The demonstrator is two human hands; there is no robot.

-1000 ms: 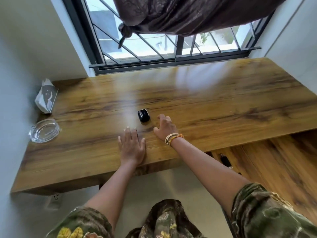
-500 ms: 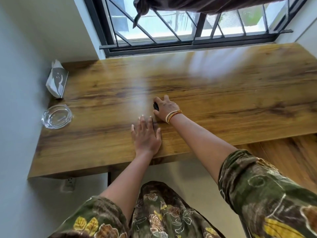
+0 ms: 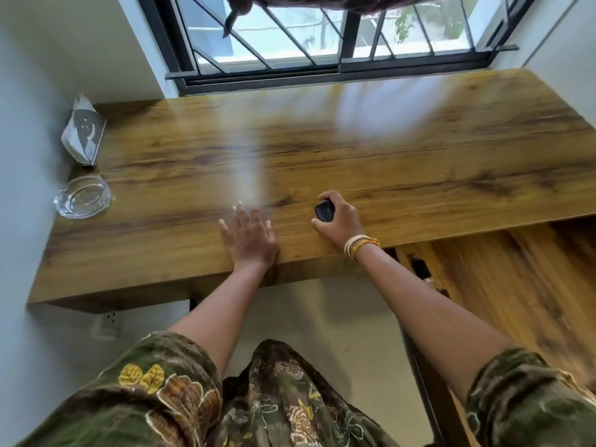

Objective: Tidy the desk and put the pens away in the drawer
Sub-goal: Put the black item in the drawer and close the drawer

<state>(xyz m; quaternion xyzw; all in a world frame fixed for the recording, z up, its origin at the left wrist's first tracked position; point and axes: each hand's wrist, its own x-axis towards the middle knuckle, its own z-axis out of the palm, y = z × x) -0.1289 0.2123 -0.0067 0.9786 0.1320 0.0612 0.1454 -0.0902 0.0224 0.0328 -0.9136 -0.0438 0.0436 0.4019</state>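
Observation:
A small black case [image 3: 324,211] sits in the grip of my right hand [image 3: 338,221], fingers curled around it, near the front edge of the wooden desk [image 3: 387,162]. My left hand [image 3: 250,237] lies flat on the desk to its left, palm down, fingers spread, holding nothing. Below the desk's right end a drawer [image 3: 422,272] stands partly open, with a dark object visible inside. No pens are visible on the desk.
A tissue pack [image 3: 84,132] leans against the left wall. A clear glass ashtray [image 3: 83,196] sits in front of it. A barred window [image 3: 322,33] runs along the back edge. A lower wooden surface [image 3: 522,285] extends on the right.
My right hand closed over the black case and drew it toward the front edge, to the right. My left hand stayed flat on the desk.

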